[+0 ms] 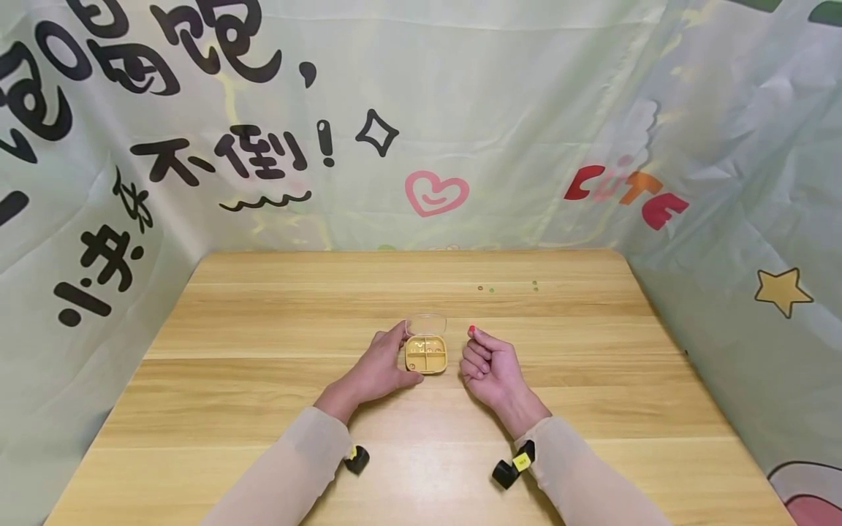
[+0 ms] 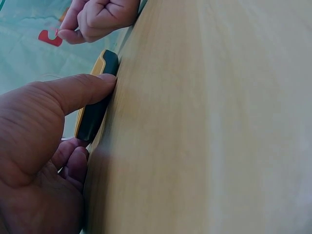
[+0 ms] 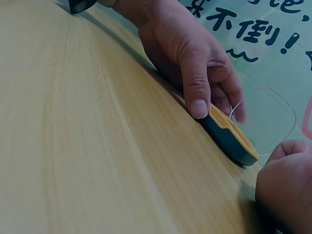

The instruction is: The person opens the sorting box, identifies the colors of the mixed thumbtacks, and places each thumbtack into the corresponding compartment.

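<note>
A small yellow box [image 1: 426, 355] with four compartments lies on the table, its clear lid [image 1: 426, 324] raised at the far side. Small ring-like pieces show in both far compartments and the near left one. My left hand [image 1: 380, 369] grips the box from the left, thumb at the near side, fingers at the far side. In the left wrist view the thumb of the left hand [image 2: 44, 131] presses the box's dark side [image 2: 100, 109]. Right of the box, my right hand [image 1: 493, 369] pinches a small red piece [image 1: 471, 329] between thumb and forefinger, the other fingers curled.
Farther back on the wooden table [image 1: 296, 292] lie a brownish ring [image 1: 480, 288], a green piece [image 1: 491, 290] and two more green pieces [image 1: 536, 286] to the right. Printed cloth [image 1: 526, 95] hangs along the table's back and both sides.
</note>
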The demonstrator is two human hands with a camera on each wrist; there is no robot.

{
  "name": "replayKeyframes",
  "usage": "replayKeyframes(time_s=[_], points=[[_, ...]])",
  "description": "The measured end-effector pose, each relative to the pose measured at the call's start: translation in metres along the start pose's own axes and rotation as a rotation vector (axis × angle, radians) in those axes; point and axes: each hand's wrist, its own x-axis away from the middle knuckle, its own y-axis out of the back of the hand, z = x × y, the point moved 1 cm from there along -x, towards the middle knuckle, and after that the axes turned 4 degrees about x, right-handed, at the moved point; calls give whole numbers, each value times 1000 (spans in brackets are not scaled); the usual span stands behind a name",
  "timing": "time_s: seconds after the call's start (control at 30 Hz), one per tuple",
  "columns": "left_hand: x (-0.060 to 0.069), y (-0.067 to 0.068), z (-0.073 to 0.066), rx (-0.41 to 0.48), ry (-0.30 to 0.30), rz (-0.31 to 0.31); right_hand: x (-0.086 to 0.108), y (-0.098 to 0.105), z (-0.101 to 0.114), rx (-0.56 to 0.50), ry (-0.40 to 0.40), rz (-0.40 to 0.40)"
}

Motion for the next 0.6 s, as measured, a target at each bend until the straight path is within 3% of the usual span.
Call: replayKeyframes(time_s=[0.2,0.3,0.4,0.6], points=[[0,0,0,-5,-1,0,0,-2,-1,54,0,14],[0,0,1,-1,6,3,-1,-4,-2,137,10,17],[0,0,1,7,9,2,-2,-8,-5,303,42,-8],[0,0,2,12,-2,-1,-5,-21,-9,764,84,-117]])
